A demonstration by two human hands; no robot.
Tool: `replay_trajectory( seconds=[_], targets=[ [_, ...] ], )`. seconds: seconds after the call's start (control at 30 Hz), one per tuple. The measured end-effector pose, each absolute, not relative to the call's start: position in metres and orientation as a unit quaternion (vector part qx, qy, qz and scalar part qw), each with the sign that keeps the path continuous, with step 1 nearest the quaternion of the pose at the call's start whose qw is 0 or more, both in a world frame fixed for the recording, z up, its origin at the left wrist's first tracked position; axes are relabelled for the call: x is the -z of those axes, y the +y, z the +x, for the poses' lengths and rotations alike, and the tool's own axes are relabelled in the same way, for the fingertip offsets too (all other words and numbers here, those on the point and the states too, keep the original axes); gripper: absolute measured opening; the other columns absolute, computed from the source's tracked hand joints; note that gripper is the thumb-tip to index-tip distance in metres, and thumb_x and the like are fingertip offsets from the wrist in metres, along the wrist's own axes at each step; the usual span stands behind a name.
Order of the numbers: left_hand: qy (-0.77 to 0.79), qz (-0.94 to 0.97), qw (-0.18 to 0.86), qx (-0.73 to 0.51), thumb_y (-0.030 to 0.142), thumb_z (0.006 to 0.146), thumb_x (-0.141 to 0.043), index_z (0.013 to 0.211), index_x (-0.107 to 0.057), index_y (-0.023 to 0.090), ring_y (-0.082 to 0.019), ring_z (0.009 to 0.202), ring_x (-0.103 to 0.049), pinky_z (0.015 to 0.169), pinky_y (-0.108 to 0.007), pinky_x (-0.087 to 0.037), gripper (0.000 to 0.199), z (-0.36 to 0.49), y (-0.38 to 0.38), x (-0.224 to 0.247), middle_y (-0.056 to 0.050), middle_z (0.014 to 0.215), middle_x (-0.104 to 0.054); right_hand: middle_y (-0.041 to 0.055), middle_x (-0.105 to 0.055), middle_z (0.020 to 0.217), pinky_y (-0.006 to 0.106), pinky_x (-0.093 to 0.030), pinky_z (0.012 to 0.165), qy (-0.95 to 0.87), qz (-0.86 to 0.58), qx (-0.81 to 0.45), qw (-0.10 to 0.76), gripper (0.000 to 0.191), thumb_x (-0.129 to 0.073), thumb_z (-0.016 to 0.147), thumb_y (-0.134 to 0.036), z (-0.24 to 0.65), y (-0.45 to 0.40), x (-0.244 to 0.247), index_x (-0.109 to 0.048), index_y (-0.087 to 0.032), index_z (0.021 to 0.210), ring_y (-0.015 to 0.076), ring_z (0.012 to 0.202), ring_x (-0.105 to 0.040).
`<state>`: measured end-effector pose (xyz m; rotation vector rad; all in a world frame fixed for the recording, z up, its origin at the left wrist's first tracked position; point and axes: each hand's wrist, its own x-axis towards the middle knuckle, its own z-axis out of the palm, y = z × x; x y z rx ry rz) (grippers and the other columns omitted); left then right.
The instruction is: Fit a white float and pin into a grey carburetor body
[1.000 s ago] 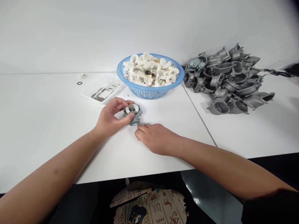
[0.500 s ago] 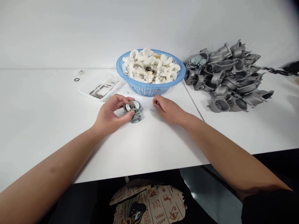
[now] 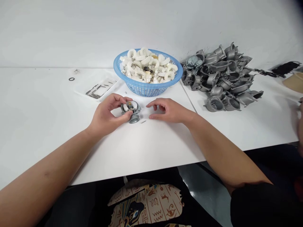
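My left hand (image 3: 109,110) grips a grey metal carburetor body (image 3: 134,119) by its flange, thumb on the near side and fingers on the far side. Inside its round opening sits a white plastic float (image 3: 134,105) with a small brass part at the centre. To the right, my right hand (image 3: 165,109) hovers with thumb and fingers apart, holding nothing. A thin metal pin (image 3: 143,122) lies on the table between the carburetor body and my right thumb.
Behind my hands stands a blue basket (image 3: 149,90) heaped with white floats. A pile of grey metal castings (image 3: 222,78) lies at right. Left are a shallow tray (image 3: 81,92) of thin metal pins and a black ring (image 3: 71,79). Part of another person (image 3: 300,126) shows at the right edge.
My right hand's fingers have opened from a closed pinch. The thin pin now lies nearer the carburetor body. The view has shifted slightly right, bringing part of another person into sight.
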<state>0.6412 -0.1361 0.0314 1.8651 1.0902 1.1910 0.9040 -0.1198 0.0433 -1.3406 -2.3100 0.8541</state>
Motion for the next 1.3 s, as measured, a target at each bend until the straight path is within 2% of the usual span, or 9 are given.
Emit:
replay_trajectory(
  seconds=[0.13, 0.23, 0.43, 0.57, 0.83, 0.93, 1.03, 1.13, 1.3],
  targets=[
    [0.409, 0.716, 0.338, -0.453, 0.023, 0.075, -0.076, 0.095, -0.052, 0.021, -0.023, 0.105, -0.068, 0.101, -0.046, -0.052, 0.031, 0.641, -0.136, -0.032, -0.010, 0.113, -0.072, 0.0066, -0.060, 0.109, 0.033, -0.043, 0.082, -0.832, -0.457, -0.274, 0.157, 0.050, -0.079, 0.073, -0.050, 0.881, -0.134, -0.040, -0.061, -0.020, 0.110, 0.0226, 0.097, -0.056],
    [0.398, 0.713, 0.355, -0.455, 0.022, 0.074, -0.075, 0.095, -0.052, 0.021, -0.024, 0.108, -0.068, 0.100, -0.044, -0.053, 0.032, 0.640, -0.135, -0.032, -0.011, 0.114, -0.071, 0.0084, -0.057, 0.117, 0.039, -0.040, 0.093, -0.842, -0.463, -0.231, 0.152, 0.044, -0.076, 0.078, -0.046, 0.868, -0.139, -0.032, -0.055, -0.020, 0.107, 0.0258, 0.107, -0.052],
    [0.402, 0.708, 0.360, -0.456, 0.020, 0.073, -0.076, 0.093, -0.051, 0.022, -0.026, 0.112, -0.067, 0.099, -0.043, -0.052, 0.031, 0.639, -0.135, -0.031, -0.011, 0.113, -0.071, 0.0047, -0.060, 0.103, 0.040, -0.036, 0.099, -0.848, -0.440, -0.262, 0.133, 0.011, -0.067, 0.088, -0.031, 0.871, -0.136, -0.033, -0.066, -0.021, 0.092, 0.0225, 0.099, -0.053],
    [0.406, 0.706, 0.362, -0.453, 0.020, 0.073, -0.075, 0.092, -0.049, 0.022, -0.026, 0.112, -0.067, 0.097, -0.044, -0.052, 0.032, 0.639, -0.135, -0.031, -0.010, 0.114, -0.071, 0.0029, -0.062, 0.103, 0.044, -0.031, 0.103, -0.821, -0.484, -0.281, 0.109, 0.004, -0.067, 0.088, -0.024, 0.872, -0.138, -0.042, -0.070, -0.025, 0.088, 0.0237, 0.106, -0.052],
    [0.405, 0.687, 0.400, -0.452, 0.020, 0.074, -0.075, 0.092, -0.045, 0.023, -0.026, 0.106, -0.067, 0.090, -0.044, -0.054, 0.035, 0.639, -0.134, -0.030, -0.012, 0.116, -0.070, 0.0061, -0.061, 0.103, 0.044, -0.030, 0.097, -0.858, -0.461, -0.214, 0.070, 0.017, -0.048, 0.095, -0.015, 0.864, -0.151, -0.040, -0.064, -0.018, 0.091, 0.0246, 0.105, -0.049],
    [0.404, 0.680, 0.408, -0.457, 0.020, 0.075, -0.076, 0.093, -0.044, 0.023, -0.026, 0.105, -0.067, 0.088, -0.043, -0.054, 0.037, 0.640, -0.134, -0.029, -0.011, 0.116, -0.070, 0.0076, -0.059, 0.104, 0.044, -0.028, 0.098, -0.874, -0.448, -0.169, 0.081, 0.016, -0.044, 0.094, -0.010, 0.861, -0.156, -0.035, -0.059, -0.017, 0.093, 0.0251, 0.106, -0.048],
    [0.408, 0.682, 0.399, -0.458, 0.020, 0.075, -0.075, 0.093, -0.044, 0.023, -0.026, 0.110, -0.066, 0.090, -0.041, -0.053, 0.036, 0.640, -0.134, -0.029, -0.011, 0.116, -0.070, 0.0079, -0.059, 0.100, 0.040, -0.032, 0.094, -0.879, -0.432, -0.166, 0.117, 0.015, -0.042, 0.093, -0.006, 0.862, -0.153, -0.028, -0.052, -0.017, 0.093, 0.0237, 0.101, -0.048],
    [0.414, 0.684, 0.400, -0.448, 0.021, 0.077, -0.074, 0.093, -0.045, 0.023, -0.026, 0.114, -0.065, 0.091, -0.041, -0.053, 0.034, 0.640, -0.135, -0.031, -0.011, 0.118, -0.069, 0.0057, -0.058, 0.091, 0.036, -0.037, 0.087, -0.882, -0.404, -0.194, 0.146, 0.014, -0.039, 0.095, -0.008, 0.865, -0.143, -0.024, -0.048, -0.018, 0.092, 0.0210, 0.089, -0.048],
    [0.416, 0.689, 0.400, -0.438, 0.024, 0.077, -0.074, 0.093, -0.044, 0.023, -0.026, 0.112, -0.065, 0.088, -0.042, -0.055, 0.034, 0.640, -0.136, -0.032, -0.012, 0.119, -0.069, 0.0029, -0.061, 0.091, 0.036, -0.036, 0.089, -0.871, -0.392, -0.224, 0.194, 0.007, -0.046, 0.098, -0.019, 0.871, -0.130, -0.020, -0.052, -0.020, 0.093, 0.0198, 0.088, -0.051]
  ],
)
